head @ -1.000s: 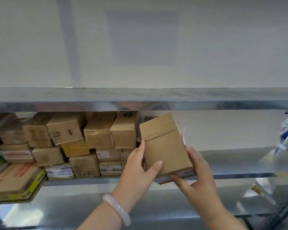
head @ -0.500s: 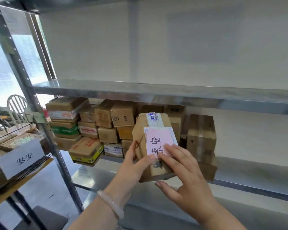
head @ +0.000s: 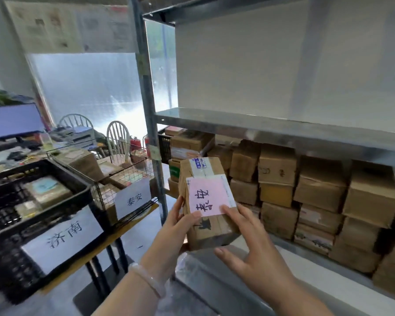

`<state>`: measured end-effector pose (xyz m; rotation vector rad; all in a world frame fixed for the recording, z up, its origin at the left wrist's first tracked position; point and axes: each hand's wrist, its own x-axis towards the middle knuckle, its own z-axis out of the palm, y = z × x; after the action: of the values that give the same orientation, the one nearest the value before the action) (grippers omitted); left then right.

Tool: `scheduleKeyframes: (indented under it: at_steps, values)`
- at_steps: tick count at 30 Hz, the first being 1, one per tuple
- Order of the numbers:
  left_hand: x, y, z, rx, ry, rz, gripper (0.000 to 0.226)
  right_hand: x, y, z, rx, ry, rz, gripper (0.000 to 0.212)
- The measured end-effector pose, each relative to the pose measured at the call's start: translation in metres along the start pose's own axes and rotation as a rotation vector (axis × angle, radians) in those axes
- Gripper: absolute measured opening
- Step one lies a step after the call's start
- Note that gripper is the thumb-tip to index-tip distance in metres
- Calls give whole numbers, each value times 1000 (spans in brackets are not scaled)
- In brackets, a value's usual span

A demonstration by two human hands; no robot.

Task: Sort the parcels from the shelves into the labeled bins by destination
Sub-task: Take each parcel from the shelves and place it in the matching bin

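While the left hand (head: 171, 233) grips the parcel (head: 211, 233) by its left edge, thumb on the front and fingers hidden behind, the right hand (head: 253, 245) only rests fairly straight fingers on the lower corner of the pink note (head: 206, 193), its thumb spread below the box and apparently free. The parcel is held in the air in front of the shelf (head: 283, 128), between the stacked boxes (head: 317, 192) and the bins on the surface at the left. The note's handwriting seems to match the sign on the wire basket (head: 132, 172), not that on the black crate (head: 78, 181) just beside it. With the bins so close, a hurried drop could land in the wrong one. Carried mainly by one hand, the box may twist loose, and the note might peel off if it is poorly stuck.
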<state>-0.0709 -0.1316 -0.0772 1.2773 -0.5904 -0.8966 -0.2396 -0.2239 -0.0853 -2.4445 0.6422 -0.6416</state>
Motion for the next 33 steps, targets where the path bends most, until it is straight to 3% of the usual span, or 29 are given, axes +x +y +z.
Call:
scheduleKeyframes:
  at_steps: [4,12,15,18,25,29,33]
  values:
    - [12,20,-82,62,77,19,57,46,-35,46,69,-1,-111,72]
    - [10,49,-218,112,182,20,61,120,-110,144,131,-112,-176,75]
    - [8,60,-260,172,177,-2,55,142,-125,165,50,-171,-245,83]
    - [13,72,-297,265,201,-39,48,168,-139,178,-147,-242,-431,88]
    - [33,95,-357,449,129,-138,54,249,-168,194,-510,-402,-775,99]
    - [57,102,-381,414,74,-206,65,301,-170,208,-543,-389,-836,96]
    - [89,117,-394,311,101,-215,45,357,-172,219,-530,-423,-897,98]
